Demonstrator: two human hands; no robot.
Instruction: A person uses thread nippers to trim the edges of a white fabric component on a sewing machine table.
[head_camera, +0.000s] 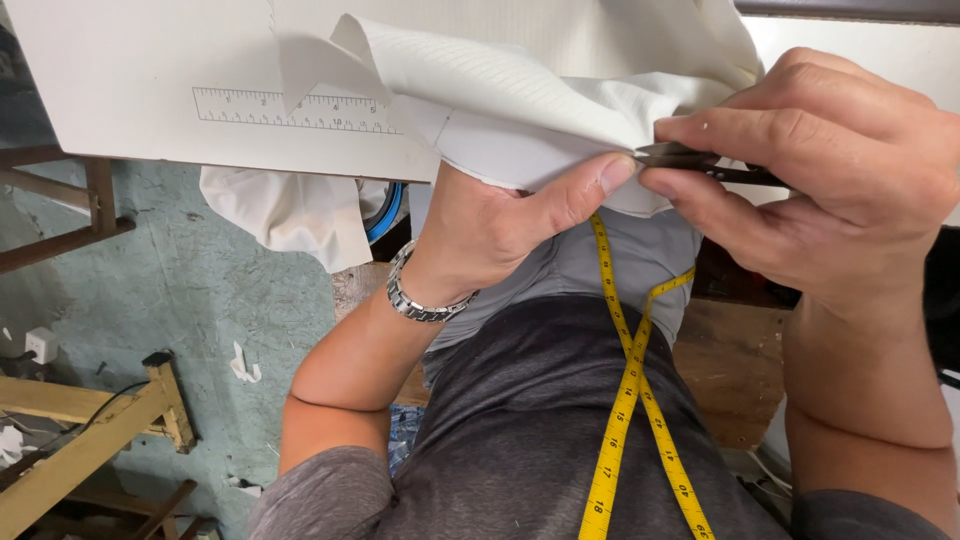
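My left hand (510, 215), with a metal watch (415, 295) at the wrist, pinches the edge of a white fabric piece (520, 110) between thumb and fingers. Close against it on the right, my right hand (810, 170) grips small dark metal snips (690, 162), their tip touching the fabric edge right at my left thumb. The fabric drapes off the front edge of a white worktable (130, 100). A yellow tape measure (630, 380) hangs crossed over my grey shirt.
A ruler scale (295, 108) is printed on the tabletop. More white cloth (290, 215) hangs below the table edge. Wooden frames (90, 440) stand on the green floor at the left, with scraps and a white plug (40, 345). A wooden board (735, 370) lies at the right.
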